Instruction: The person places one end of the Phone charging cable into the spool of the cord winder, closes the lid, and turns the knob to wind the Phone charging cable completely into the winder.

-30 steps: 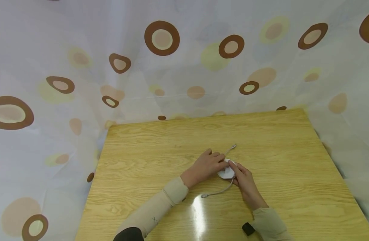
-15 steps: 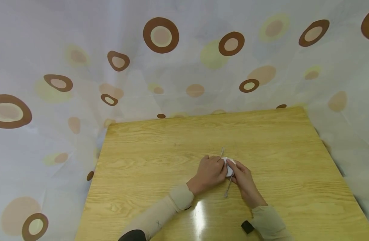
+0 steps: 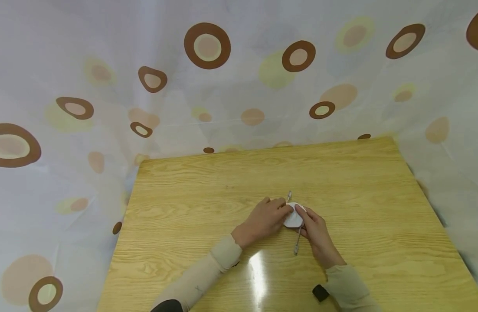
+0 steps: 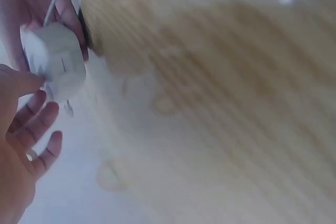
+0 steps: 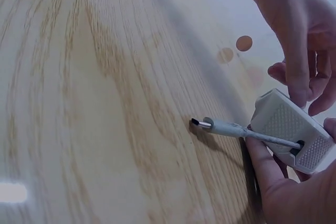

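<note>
In the head view, a white retractable cable reel (image 3: 293, 221) is held above the right middle of the table. One short cable end (image 3: 296, 248) hangs toward me; the other plug (image 3: 289, 195) sticks out on the far side. My right hand (image 3: 318, 236) grips the reel's right side, thumb on its upper face. From the left, my left hand (image 3: 264, 219) pinches at the reel's face and edge; its exact hold is partly hidden. The right wrist view shows the reel's textured side (image 5: 283, 121) and a metal-tipped plug (image 5: 220, 128) coming from its slot.
The wood-grain table (image 3: 192, 195) reaches to a white sheet (image 3: 239, 95) with brown and yellow spots, which stands behind and at both sides. A black block (image 3: 320, 293) sits by the right sleeve, and a dark rounded shape (image 3: 168, 306) overlaps the left sleeve.
The near cable end, earlier stretched out to the left, now hangs shorter and straighter below the reel. My left hand closed over the reel, then drew back leftward; my right hand stayed nearly still.
</note>
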A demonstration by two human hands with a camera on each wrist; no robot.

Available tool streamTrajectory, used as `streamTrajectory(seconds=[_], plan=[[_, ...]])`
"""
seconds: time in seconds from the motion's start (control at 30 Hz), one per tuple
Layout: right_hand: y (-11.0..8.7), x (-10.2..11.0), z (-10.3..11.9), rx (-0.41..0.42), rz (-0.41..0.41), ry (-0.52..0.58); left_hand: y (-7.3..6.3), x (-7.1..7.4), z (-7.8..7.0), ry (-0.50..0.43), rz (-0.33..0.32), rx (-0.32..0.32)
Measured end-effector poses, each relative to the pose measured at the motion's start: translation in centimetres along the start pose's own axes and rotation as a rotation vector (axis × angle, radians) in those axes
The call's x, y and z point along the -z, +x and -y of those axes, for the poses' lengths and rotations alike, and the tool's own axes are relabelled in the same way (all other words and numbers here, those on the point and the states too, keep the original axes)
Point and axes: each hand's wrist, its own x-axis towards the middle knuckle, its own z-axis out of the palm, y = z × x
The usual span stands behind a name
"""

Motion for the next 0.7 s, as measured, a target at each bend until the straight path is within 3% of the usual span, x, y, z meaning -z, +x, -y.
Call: streamTrajectory(seconds=[0.13,0.33,0.7], plan=[[0.0,-0.1,0.1,0.014,0.006,0.003,-0.2,0.5,0.8,0.052,0.018,-0.106],[0.0,-0.2,0.1,0.015,0.02,0.013,0.4,1.1,1.3,0.113,0.042,-0.195],[0.1,-0.2,-0.2,0.033,0.0,0.009,0.9,0.8,1.4,0.27,-0.031,-0.211]])
